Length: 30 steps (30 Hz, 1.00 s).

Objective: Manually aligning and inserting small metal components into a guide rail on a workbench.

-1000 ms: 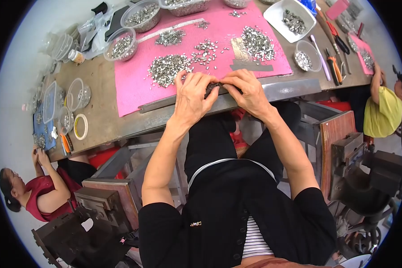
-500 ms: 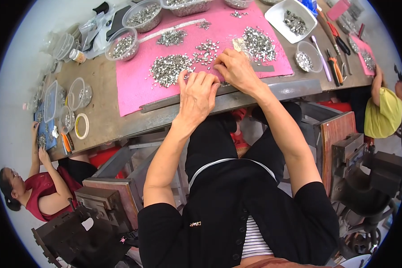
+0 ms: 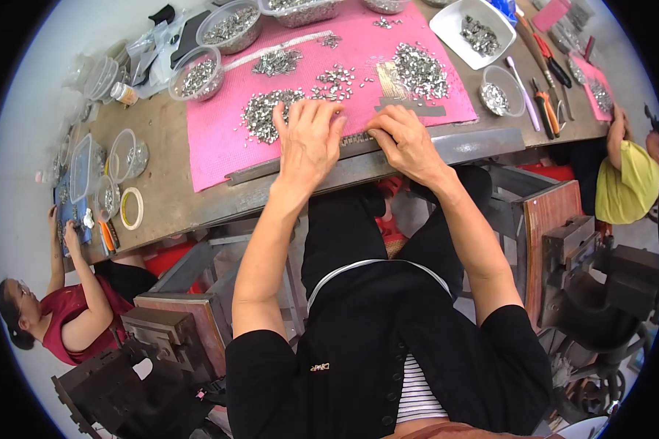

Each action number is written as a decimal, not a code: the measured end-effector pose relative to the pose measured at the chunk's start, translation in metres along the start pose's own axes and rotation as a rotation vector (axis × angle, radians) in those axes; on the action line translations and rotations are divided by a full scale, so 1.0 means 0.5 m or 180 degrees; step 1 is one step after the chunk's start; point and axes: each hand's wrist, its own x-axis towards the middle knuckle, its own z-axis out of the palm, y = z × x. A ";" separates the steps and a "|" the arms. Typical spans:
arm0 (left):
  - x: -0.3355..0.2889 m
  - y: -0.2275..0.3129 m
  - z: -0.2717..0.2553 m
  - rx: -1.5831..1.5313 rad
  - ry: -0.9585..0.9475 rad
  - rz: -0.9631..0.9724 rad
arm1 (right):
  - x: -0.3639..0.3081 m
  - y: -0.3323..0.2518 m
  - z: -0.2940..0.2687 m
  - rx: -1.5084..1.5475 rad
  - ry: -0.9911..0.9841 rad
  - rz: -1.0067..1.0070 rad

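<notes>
A long grey metal bar (image 3: pixel 263 170) lies along the front edge of a pink mat (image 3: pixel 211 150), with a row of small metal pieces (image 3: pixel 355 138) at its middle. My left hand (image 3: pixel 307 143) is above the bar, next to a pile of small shiny metal pieces (image 3: pixel 265 117); its fingers are bent and the thumb is close to the index finger. At the right end of the row, my right hand (image 3: pixel 410 146) pinches with thumb and index finger at the bar. What either hand holds is too small or hidden.
More metal pieces form a pile (image 3: pixel 420 72) at the mat's right, beside a flat grey plate (image 3: pixel 417 108). A white dish (image 3: pixel 447 35), a round tub (image 3: pixel 518 94) and orange-handled pliers (image 3: pixel 545 110) stand further right. Tubs (image 3: pixel 198 73) line the back left. Co-workers sit at both sides.
My right hand has drawn back from beside the right pile to the bar, uncovering the flat plate. My left hand has shifted slightly left, and more of the row shows between the hands.
</notes>
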 end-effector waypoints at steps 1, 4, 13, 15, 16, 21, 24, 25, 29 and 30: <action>0.003 -0.018 0.003 0.0088 -0.0341 -0.0091 | 0.000 0.002 0.001 0.0040 0.0004 0.0023; 0.022 -0.049 0.016 0.0467 -0.0641 0.0010 | 0.001 0.011 0.002 0.0128 -0.0031 0.0101; -0.027 -0.015 -0.050 0.0148 -0.1416 -0.0163 | 0.065 0.071 0.026 -0.0242 -0.0050 -0.0089; -0.040 -0.015 -0.068 -0.0120 -0.1504 -0.0335 | 0.075 0.073 0.043 -0.0516 -0.0262 -0.0157; -0.048 -0.021 -0.071 -0.0168 -0.1249 -0.0269 | 0.076 0.070 0.043 -0.0508 -0.0260 -0.0167; -0.048 -0.039 -0.063 -0.0215 -0.0563 -0.0419 | 0.056 0.058 0.023 -0.0714 -0.0807 -0.0217; -0.030 -0.046 -0.048 -0.0216 -0.0275 -0.0411 | 0.050 0.049 -0.007 -0.0524 -0.0870 -0.0240; -0.024 -0.045 -0.046 -0.0146 -0.0332 -0.0408 | 0.050 0.048 -0.015 -0.0390 -0.0868 -0.0263; -0.004 -0.032 -0.037 0.0071 -0.0531 -0.0481 | 0.050 0.068 -0.021 0.0086 -0.0504 -0.0195; -0.001 -0.035 -0.033 0.0066 -0.0530 -0.0479 | 0.055 0.061 -0.027 0.0109 -0.0403 -0.0123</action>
